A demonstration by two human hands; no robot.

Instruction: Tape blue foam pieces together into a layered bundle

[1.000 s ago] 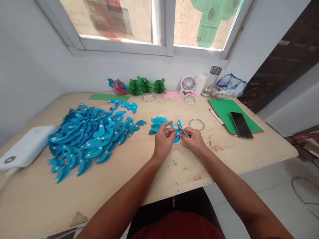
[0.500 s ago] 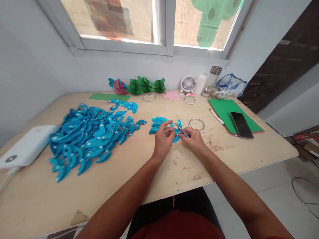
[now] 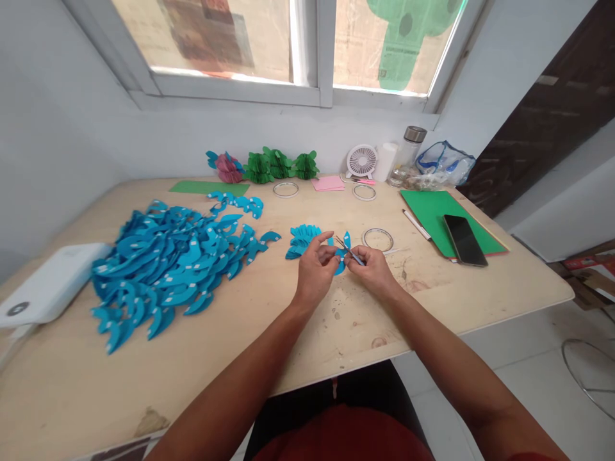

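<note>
My left hand pinches a blue curved paper piece at the middle of the wooden table. Close beside it, my right hand grips thin metal tweezers whose tips point up-left over that piece. A small fanned stack of blue pieces lies just behind my left hand. A clear tape ring rests behind my right hand. A big heap of blue crescent pieces with white tabs spreads over the left half of the table.
A white box sits at the left edge. Green sheets with a black phone lie at right. Along the wall stand green and pink paper ornaments, a small fan, a jar and a plastic bag.
Both hands stay in place over the blue piece; the left forefinger has lifted slightly. Nothing else has moved.
</note>
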